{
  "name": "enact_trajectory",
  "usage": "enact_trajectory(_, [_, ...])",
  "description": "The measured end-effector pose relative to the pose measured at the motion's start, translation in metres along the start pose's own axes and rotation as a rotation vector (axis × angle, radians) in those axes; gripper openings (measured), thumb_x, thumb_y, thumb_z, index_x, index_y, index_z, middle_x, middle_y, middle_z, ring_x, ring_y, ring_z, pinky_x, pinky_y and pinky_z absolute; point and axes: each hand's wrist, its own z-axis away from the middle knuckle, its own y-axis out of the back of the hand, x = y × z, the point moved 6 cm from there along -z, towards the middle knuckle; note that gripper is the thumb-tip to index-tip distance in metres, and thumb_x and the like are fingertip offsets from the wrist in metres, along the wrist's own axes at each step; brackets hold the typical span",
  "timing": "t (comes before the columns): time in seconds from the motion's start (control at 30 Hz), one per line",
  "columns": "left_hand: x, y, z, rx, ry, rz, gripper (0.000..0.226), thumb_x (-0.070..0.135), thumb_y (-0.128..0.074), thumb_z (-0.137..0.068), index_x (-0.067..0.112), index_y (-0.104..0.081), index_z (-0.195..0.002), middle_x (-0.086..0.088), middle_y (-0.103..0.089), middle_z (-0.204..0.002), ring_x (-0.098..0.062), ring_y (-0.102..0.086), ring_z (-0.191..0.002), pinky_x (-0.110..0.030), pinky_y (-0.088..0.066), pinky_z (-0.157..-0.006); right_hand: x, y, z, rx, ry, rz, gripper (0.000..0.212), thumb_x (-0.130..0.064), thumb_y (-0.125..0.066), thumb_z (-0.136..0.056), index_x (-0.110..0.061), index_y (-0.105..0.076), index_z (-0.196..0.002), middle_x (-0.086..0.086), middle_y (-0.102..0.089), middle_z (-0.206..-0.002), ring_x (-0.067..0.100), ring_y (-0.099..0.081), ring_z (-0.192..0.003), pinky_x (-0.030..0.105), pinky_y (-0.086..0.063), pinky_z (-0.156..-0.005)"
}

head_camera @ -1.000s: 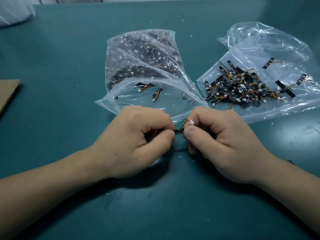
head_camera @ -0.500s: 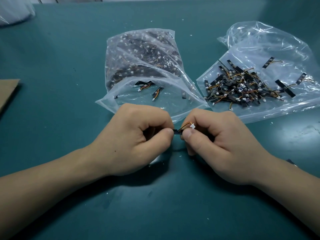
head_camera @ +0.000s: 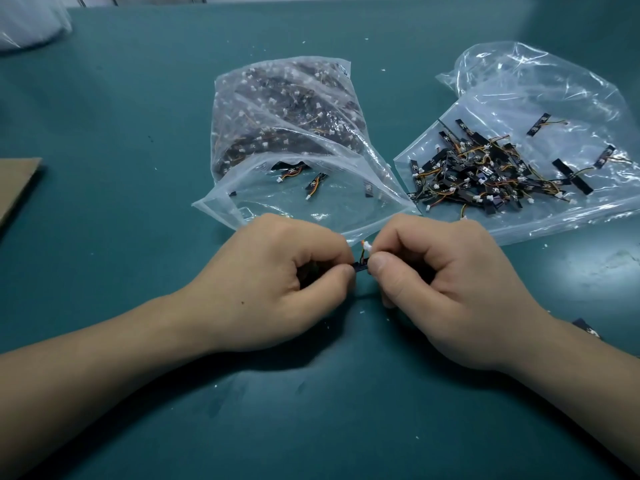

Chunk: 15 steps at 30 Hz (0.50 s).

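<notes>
My left hand [head_camera: 270, 282] and my right hand [head_camera: 446, 289] meet over the green table, each pinching one end of a small black strip board [head_camera: 361, 267]. The board's thin orange and dark wires rise to a white connector [head_camera: 366, 247] held at my right fingertips. Most of the board is hidden by my fingers. Behind my hands lies a clear bag [head_camera: 287, 133] packed with the same parts, its mouth open towards me with a few loose ones inside.
To the right, a flattened clear bag [head_camera: 540, 98] carries a loose pile of boards with wires [head_camera: 485, 174]. A brown cardboard corner [head_camera: 17, 181] lies at the left edge. One dark part [head_camera: 585, 327] shows beside my right wrist. White crumbs dot the mat.
The white connector and its wires have turned upward between my fingertips. Both hands stayed in about the same place.
</notes>
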Motion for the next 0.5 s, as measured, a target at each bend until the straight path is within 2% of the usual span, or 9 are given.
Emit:
enact_trajectory(0.07, [-0.0019,0.0046,0.0015,0.062,0.015,0.057,0.018,0.017,-0.063,-0.092,0.014,-0.07,-0.076,0.004,-0.059,-0.062,-0.017,-0.057,-0.06,-0.033,-0.046,-0.058,0.0013,0.0013,-0.0007,0.019,-0.013,-0.019,0.018,-0.019,-0.06,-0.096,-0.02,-0.059,-0.078,-0.002,-0.052,-0.056,0.014,-0.045,-0.049,0.024,-0.035,-0.049])
enact_trajectory(0.17, [-0.0056,0.0114,0.0034,0.161,0.066,0.167,0.016,0.014,-0.064,-0.092,0.015,-0.074,-0.081,0.007,-0.06,-0.062,-0.013,-0.054,-0.057,-0.02,-0.041,-0.055,0.0036,0.0009,-0.0018,0.004,-0.045,-0.048,0.019,-0.023,-0.057,-0.098,-0.019,-0.06,-0.08,0.004,-0.055,-0.057,0.018,-0.047,-0.049,0.033,-0.039,-0.049])
enact_trajectory(0.33, [-0.0035,0.0017,0.001,0.023,0.053,0.1,0.015,0.018,-0.065,-0.09,0.016,-0.072,-0.076,0.002,-0.062,-0.06,-0.019,-0.058,-0.055,-0.033,-0.045,-0.053,0.0009,0.001,-0.0002,0.001,-0.018,-0.011,0.02,-0.022,-0.057,-0.095,-0.022,-0.056,-0.075,0.001,-0.055,-0.056,0.018,-0.05,-0.049,0.033,-0.04,-0.05])
enact_trajectory(0.47, [-0.004,0.0068,0.0021,0.069,0.054,0.152,0.017,0.018,-0.063,-0.092,0.017,-0.07,-0.077,0.007,-0.061,-0.062,-0.014,-0.056,-0.057,-0.021,-0.042,-0.056,0.003,-0.0006,-0.002,-0.03,-0.037,0.0,0.02,-0.026,-0.052,-0.094,-0.019,-0.057,-0.076,0.004,-0.057,-0.058,0.022,-0.051,-0.053,0.04,-0.042,-0.054])
enact_trajectory(0.5, [-0.0038,0.0074,0.0019,0.074,0.053,0.148,0.016,0.017,-0.063,-0.092,0.017,-0.071,-0.077,0.007,-0.061,-0.062,-0.014,-0.056,-0.057,-0.021,-0.042,-0.056,0.0034,-0.0014,-0.0022,-0.038,-0.04,0.007,0.021,-0.026,-0.052,-0.094,-0.018,-0.058,-0.075,0.004,-0.057,-0.058,0.022,-0.051,-0.053,0.041,-0.042,-0.055])
